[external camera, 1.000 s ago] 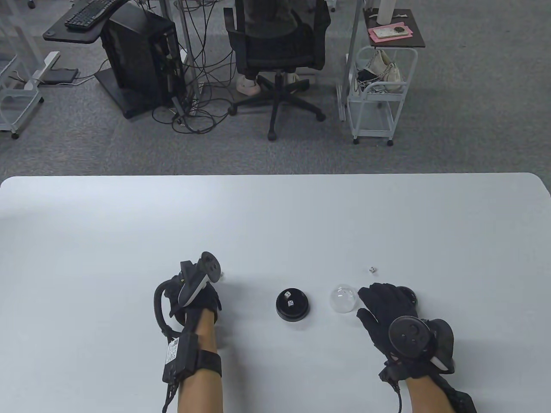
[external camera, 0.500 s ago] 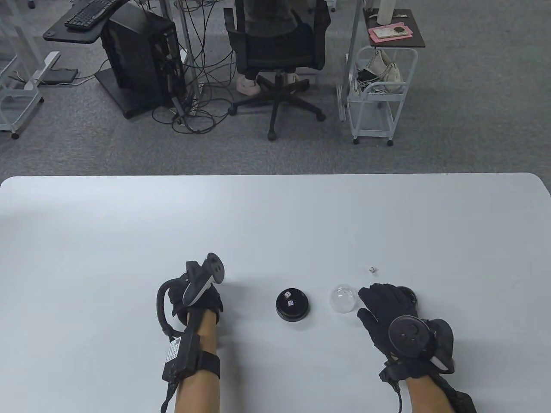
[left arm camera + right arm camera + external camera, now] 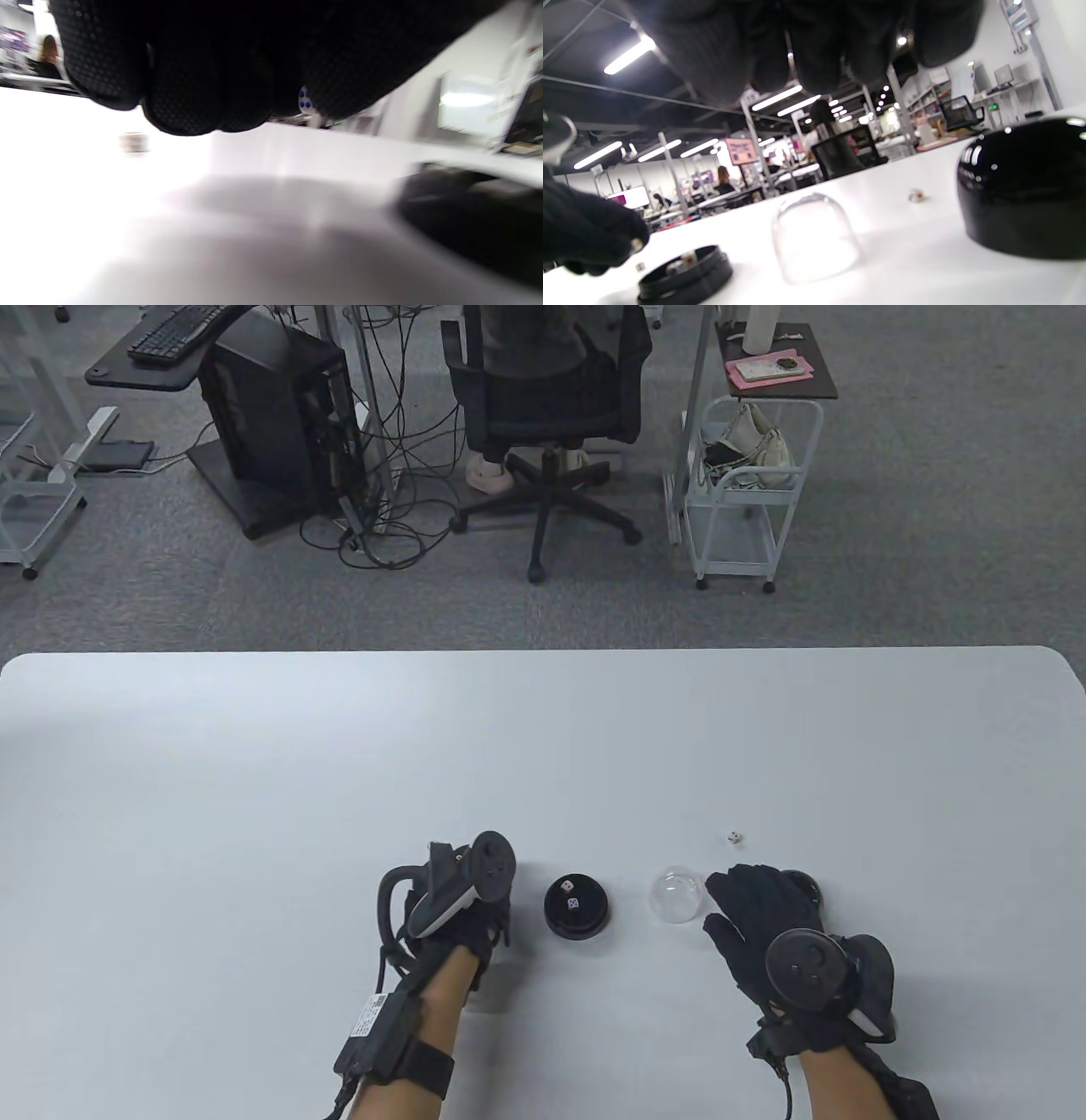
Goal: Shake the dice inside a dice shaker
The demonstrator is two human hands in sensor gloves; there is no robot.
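Observation:
The black shaker base (image 3: 575,906) sits on the white table (image 3: 254,780) with two white dice (image 3: 570,894) in it. My left hand (image 3: 462,903) is just left of it, fingers curled. In the left wrist view the fingertips (image 3: 203,106) pinch a white die (image 3: 303,101) with blue pips. The clear dome (image 3: 677,895) stands right of the base. My right hand (image 3: 751,912) rests flat and empty beside the dome. The right wrist view shows the base (image 3: 685,276), the dome (image 3: 814,237) and my left hand (image 3: 585,237).
A loose die (image 3: 735,837) lies beyond the dome. A glossy black cap (image 3: 1022,186) stands by my right hand, partly under it in the table view (image 3: 808,887). Another small die (image 3: 640,266) lies on the table between my left hand and the base.
My left hand has moved right and toward me, from well left of the base to just beside it. The right hand, base and dome have not moved.

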